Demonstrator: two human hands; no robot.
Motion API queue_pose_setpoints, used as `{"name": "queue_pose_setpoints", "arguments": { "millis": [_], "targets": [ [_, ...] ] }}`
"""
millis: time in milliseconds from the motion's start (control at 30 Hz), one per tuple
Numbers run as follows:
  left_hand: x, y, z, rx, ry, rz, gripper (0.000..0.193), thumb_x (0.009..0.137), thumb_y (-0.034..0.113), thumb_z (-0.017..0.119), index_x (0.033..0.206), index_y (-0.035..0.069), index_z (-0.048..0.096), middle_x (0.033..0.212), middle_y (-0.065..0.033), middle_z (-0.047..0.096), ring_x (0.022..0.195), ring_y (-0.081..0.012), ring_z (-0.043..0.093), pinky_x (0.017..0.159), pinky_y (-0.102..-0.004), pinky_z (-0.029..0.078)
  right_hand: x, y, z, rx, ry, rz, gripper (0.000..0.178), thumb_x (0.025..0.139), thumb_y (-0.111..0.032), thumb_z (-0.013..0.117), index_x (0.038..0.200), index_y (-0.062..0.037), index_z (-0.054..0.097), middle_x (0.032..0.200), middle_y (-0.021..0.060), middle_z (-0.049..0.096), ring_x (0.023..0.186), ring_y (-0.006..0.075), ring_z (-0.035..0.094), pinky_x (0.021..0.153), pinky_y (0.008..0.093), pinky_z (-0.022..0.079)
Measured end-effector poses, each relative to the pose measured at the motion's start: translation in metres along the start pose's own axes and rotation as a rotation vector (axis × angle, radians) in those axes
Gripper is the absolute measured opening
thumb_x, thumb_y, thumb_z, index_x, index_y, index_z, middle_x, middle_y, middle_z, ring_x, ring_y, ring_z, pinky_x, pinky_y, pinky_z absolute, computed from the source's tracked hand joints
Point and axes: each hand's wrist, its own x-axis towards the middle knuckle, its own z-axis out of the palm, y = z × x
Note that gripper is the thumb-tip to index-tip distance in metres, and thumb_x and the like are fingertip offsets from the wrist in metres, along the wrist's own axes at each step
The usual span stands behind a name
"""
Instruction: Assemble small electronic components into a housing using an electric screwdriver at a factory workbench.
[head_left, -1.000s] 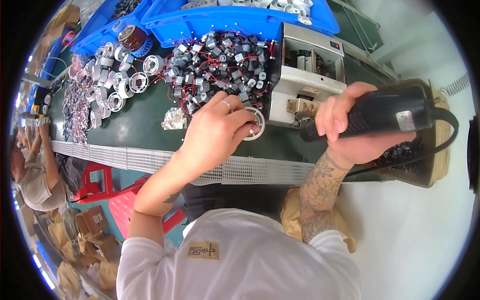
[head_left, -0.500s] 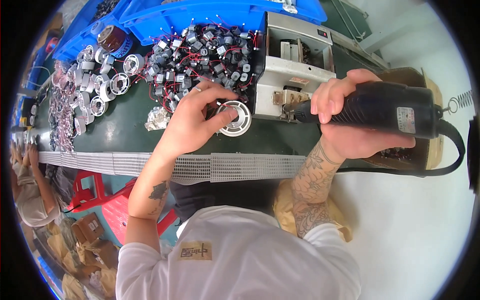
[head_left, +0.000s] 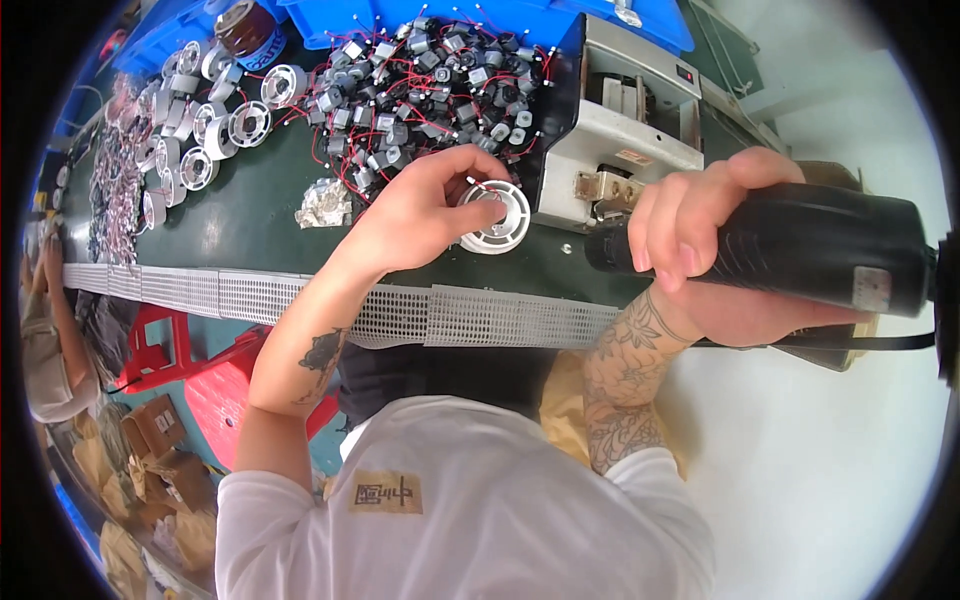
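Note:
My left hand [head_left: 425, 210] grips a round white plastic housing [head_left: 517, 215] with a spoked, ring-shaped face, at the table's near side. Its thumb lies over the middle of the housing, and a red wire shows by the fingers. In my right hand [head_left: 690, 225] is a black electric screwdriver [head_left: 830, 240], held level with its tip toward the left. That tip is in front of a metal screw feeder [head_left: 625, 140], apart from its outlet. Just left of the tip is a tiny shiny piece, too small to make out.
Small motors [head_left: 420, 95] with red wires are heaped behind my left hand. More white housings [head_left: 250, 123], wire bundles [head_left: 115, 190] and crumpled foil [head_left: 324, 204] lie leftward. A brown jar [head_left: 250, 35] stands by blue bins [head_left: 390, 12]. Grey grating [head_left: 500, 315] edges the table.
The screwdriver tip has come away from the feeder's outlet toward me. My left hand still holds the white housing. The whole view has shifted a little.

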Motion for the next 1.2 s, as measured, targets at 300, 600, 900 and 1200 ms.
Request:
{"name": "queue_pose_setpoints", "arguments": {
  "millis": [300, 600, 900, 1200],
  "targets": [
    [-0.003, -0.005, -0.001, 0.015, 0.027, 0.071, 0.020, 0.083, 0.008, 0.066, 0.101, 0.000, 0.061, 0.074, 0.0017, 0.057, 0.064, -0.0041, 0.048, 0.056, -0.0220, 0.040, 0.021, 0.038, 0.015, 0.083, 0.059, -0.009, 0.115, 0.062, -0.094, 0.039, 0.131, -0.0012, 0.044, 0.070, 0.0056, 0.055, 0.054, 0.0177, 0.050, 0.047, 0.0345, 0.040],
    [-0.007, 0.003, -0.001, 0.051, 0.026, 0.050, 0.019, 0.082, 0.009, 0.065, 0.099, 0.001, 0.061, 0.071, 0.0015, 0.055, 0.064, -0.0049, 0.048, 0.057, -0.0230, 0.040, 0.022, 0.046, 0.021, 0.082, 0.085, 0.011, 0.118, 0.056, -0.097, 0.036, 0.120, 0.0005, 0.050, 0.066, 0.0057, 0.054, 0.049, 0.0176, 0.050, 0.042, 0.0336, 0.040],
    [-0.005, -0.003, 0.000, 0.021, 0.032, 0.067, 0.020, 0.082, 0.010, 0.066, 0.100, 0.002, 0.062, 0.072, 0.0004, 0.055, 0.064, -0.0062, 0.048, 0.058, -0.0239, 0.041, 0.021, 0.056, 0.020, 0.071, 0.093, 0.014, 0.117, 0.056, -0.097, 0.037, 0.118, 0.0021, 0.049, 0.066, 0.0075, 0.054, 0.047, 0.0183, 0.047, 0.042, 0.0331, 0.039],
    [-0.030, 0.008, 0.000, 0.397, 0.349, 0.603, 0.015, 0.076, 0.006, 0.075, 0.091, 0.006, 0.073, 0.098, -0.0079, 0.066, 0.089, -0.0201, 0.061, 0.073, -0.0296, 0.050, 0.008, 0.010, 0.009, 0.007, 0.038, -0.189, 0.098, 0.074, -0.083, 0.044, 0.126, -0.0002, 0.044, 0.066, 0.0045, 0.050, 0.048, 0.0173, 0.046, 0.043, 0.0327, 0.039]
  ]
}}
